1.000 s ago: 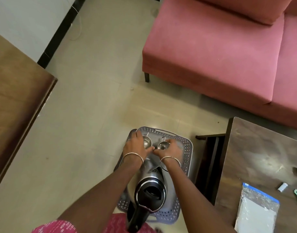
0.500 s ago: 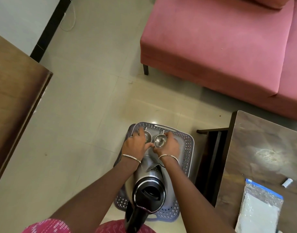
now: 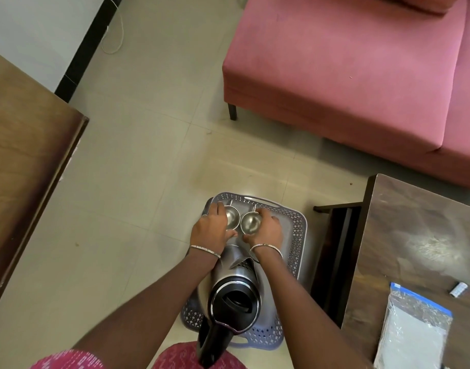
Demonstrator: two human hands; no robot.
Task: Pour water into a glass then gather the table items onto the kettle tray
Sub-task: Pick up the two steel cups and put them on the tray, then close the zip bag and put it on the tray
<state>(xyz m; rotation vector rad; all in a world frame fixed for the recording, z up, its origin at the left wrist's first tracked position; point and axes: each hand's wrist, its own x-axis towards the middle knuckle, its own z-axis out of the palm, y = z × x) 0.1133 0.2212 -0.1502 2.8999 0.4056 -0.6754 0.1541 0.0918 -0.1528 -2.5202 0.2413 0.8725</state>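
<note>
A grey perforated plastic tray (image 3: 297, 230) is below me, over the tiled floor. On its near half stands a steel kettle (image 3: 235, 286) with a black lid and handle. Two small steel glasses stand side by side at the tray's far end. My left hand (image 3: 210, 230) is wrapped around the left glass (image 3: 231, 217). My right hand (image 3: 267, 227) grips the right glass (image 3: 251, 222). Both glasses are upright, and I cannot tell if they hold water.
A dark wooden table (image 3: 414, 235) is at the right with a clear zip bag (image 3: 412, 331) and a small white item (image 3: 458, 288) on it. A pink sofa (image 3: 348, 75) lies ahead. Another wooden surface (image 3: 23, 161) is on the left.
The view has shifted slightly. My hands stay on the two glasses at the tray's far end, the right hand having slid a little more around its glass.
</note>
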